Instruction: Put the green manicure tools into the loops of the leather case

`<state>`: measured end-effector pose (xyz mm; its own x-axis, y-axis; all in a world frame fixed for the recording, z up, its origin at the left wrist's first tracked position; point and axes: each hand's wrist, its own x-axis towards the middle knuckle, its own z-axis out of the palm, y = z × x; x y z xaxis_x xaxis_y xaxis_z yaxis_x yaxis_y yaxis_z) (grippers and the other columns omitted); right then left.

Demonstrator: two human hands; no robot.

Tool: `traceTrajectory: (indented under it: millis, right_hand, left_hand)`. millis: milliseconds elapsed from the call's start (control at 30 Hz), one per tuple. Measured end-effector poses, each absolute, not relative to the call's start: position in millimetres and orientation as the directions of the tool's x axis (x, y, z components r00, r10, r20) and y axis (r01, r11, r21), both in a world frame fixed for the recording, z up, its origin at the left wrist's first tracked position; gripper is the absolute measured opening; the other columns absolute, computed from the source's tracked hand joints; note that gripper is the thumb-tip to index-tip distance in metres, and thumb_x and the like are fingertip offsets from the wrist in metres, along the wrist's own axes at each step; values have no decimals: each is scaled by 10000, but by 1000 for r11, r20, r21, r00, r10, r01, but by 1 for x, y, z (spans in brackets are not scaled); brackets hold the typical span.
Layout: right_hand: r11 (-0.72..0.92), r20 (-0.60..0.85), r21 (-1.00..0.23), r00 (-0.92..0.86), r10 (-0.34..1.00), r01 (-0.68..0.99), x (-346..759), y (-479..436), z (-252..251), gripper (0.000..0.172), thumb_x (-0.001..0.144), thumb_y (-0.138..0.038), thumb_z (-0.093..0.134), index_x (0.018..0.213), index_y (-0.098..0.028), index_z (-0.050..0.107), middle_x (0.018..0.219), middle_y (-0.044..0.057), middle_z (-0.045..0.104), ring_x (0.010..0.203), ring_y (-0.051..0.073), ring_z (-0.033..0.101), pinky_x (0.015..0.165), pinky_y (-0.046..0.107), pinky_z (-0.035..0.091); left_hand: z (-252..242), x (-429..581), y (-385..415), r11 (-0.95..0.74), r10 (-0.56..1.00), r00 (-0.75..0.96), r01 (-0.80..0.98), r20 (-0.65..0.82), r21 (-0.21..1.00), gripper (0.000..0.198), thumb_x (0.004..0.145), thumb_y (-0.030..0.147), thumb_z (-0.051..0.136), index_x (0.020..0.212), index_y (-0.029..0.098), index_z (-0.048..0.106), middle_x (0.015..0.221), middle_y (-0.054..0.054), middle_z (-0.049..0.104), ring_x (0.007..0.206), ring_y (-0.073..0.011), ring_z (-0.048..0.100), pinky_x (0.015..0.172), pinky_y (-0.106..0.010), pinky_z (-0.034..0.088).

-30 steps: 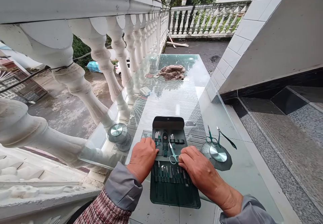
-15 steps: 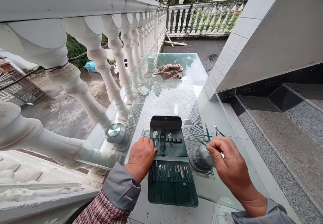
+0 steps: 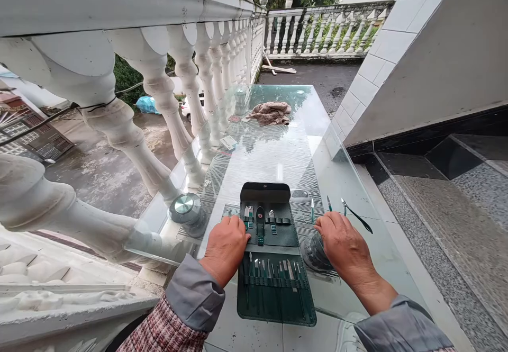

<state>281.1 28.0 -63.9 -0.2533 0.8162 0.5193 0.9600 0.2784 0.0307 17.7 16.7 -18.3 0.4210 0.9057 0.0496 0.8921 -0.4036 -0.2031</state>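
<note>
An open dark green manicure case (image 3: 270, 307) lies on the glass table. Nail clippers (image 3: 272, 222) sit under straps in its upper half, and several slim metal tools (image 3: 273, 270) stand in loops in the lower half. My left hand (image 3: 227, 246) is closed at the case's left edge, gripping it. My right hand (image 3: 345, 243) is right of the case, fingers pinched together at small green-handled scissors (image 3: 311, 213); their contact is partly hidden. Another pointed blade (image 3: 329, 204) shows just beyond the knuckles, its handle covered. Dark-handled nippers (image 3: 357, 217) lie farther right.
The glass tabletop (image 3: 273, 151) rests on round supports (image 3: 188, 211). A crumpled brown cloth (image 3: 270, 114) and a small box (image 3: 228, 142) lie toward its far end. White balusters (image 3: 159, 92) line the left; stone steps (image 3: 444, 204) rise on the right.
My right hand has moved forward and left, lower toward the glass. The tool at its fingertips now points away from me instead of left. My left hand stays at the case edge.
</note>
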Motion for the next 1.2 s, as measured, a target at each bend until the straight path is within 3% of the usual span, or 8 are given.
traceTrajectory:
  millis: [133, 333, 567, 733, 933, 1200]
  right_hand:
    - [301, 505, -30, -246, 827, 953, 279, 26, -62, 182, 894, -203, 420, 783, -191, 564, 794, 80, 575, 761, 204, 494, 637, 311, 385]
    - [436, 541, -246, -250, 803, 866, 247, 21, -46, 151, 890, -208, 451, 985, -185, 567, 937, 87, 609, 915, 222, 541, 793, 352, 448]
    - [464, 455, -361, -282, 845, 809, 213, 25, -45, 315, 823, -217, 537, 1137, -211, 505, 1065, 104, 594, 1023, 268, 533, 835, 444, 464]
    - [437, 451, -358, -257, 855, 825, 207, 33, -49, 302, 835, -218, 520, 1137, -213, 506, 1044, 105, 599, 999, 275, 530, 793, 437, 457]
    - [370, 387, -273, -250, 887, 888, 200, 37, -49, 305, 875, -239, 495, 1175, -223, 544, 1048, 92, 612, 982, 256, 521, 767, 391, 435]
    - [343, 347, -174, -268, 899, 923, 189, 37, -43, 217, 886, -252, 492, 1041, -252, 643, 974, 80, 608, 920, 236, 502, 751, 376, 383]
  left_hand:
    - [-19, 18, 17, -400, 908, 416, 896, 50, -195, 180, 894, 294, 531, 869, 127, 594, 810, -81, 574, 761, -219, 513, 622, -323, 387]
    - [-18, 18, 17, -396, 911, 410, 898, 35, -192, 174, 889, 281, 536, 875, 119, 597, 819, -90, 580, 765, -228, 520, 618, -329, 393]
    - [-19, 18, 16, -386, 916, 399, 907, 49, -168, 165, 883, 285, 548, 880, 125, 590, 813, -85, 573, 755, -224, 521, 617, -328, 390]
    - [-17, 18, 15, -381, 922, 387, 915, 24, -133, 173, 876, 277, 555, 901, 110, 592, 833, -98, 577, 775, -243, 532, 615, -338, 393]
    - [-17, 19, 15, -384, 923, 385, 917, -9, -113, 169, 876, 269, 553, 916, 109, 589, 858, -98, 583, 801, -250, 543, 634, -341, 401]
    - [-20, 18, 16, -386, 921, 389, 915, -3, -113, 177, 878, 273, 551, 925, 106, 586, 860, -100, 584, 798, -250, 544, 632, -341, 406]
